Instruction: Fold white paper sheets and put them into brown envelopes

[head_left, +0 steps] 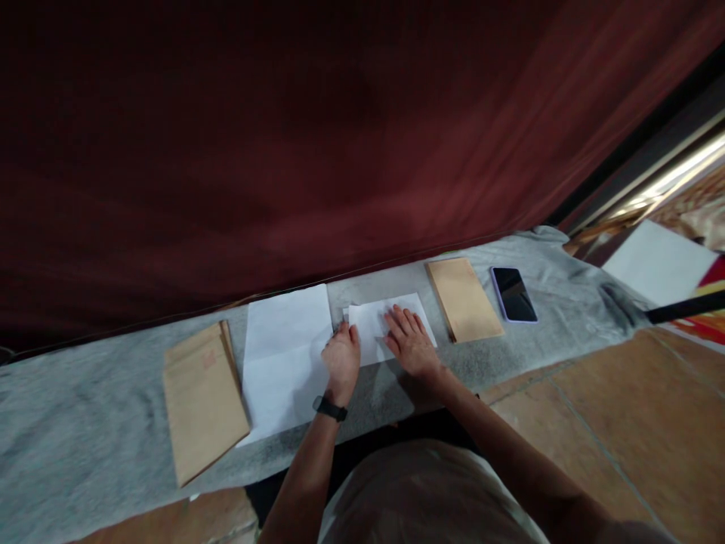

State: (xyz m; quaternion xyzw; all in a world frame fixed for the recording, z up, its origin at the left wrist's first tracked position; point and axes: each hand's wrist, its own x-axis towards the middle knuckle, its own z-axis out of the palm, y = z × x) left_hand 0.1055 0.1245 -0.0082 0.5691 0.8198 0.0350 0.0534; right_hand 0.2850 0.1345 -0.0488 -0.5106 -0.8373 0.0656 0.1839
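A folded sheet of white paper (371,323) lies in front of me on the grey cloth. At its left edge, my left hand (342,353) is closed, with the fingertips and thumb on the paper's end. My right hand (412,341) rests flat on the right half of the folded sheet, fingers spread. Just left of my left hand is a larger white sheet (286,347), laid out with a faint crease across it. A stack of brown envelopes (201,404) lies beyond it at the left. More brown envelopes (465,298) sit to the right of my right hand.
A phone (514,295) in a light purple case lies right of the envelopes. Grey cloth (73,423) covers the narrow bench. A dark red curtain (317,166) hangs along its far side. Tiled floor (640,408) and a white panel (660,261) show at right.
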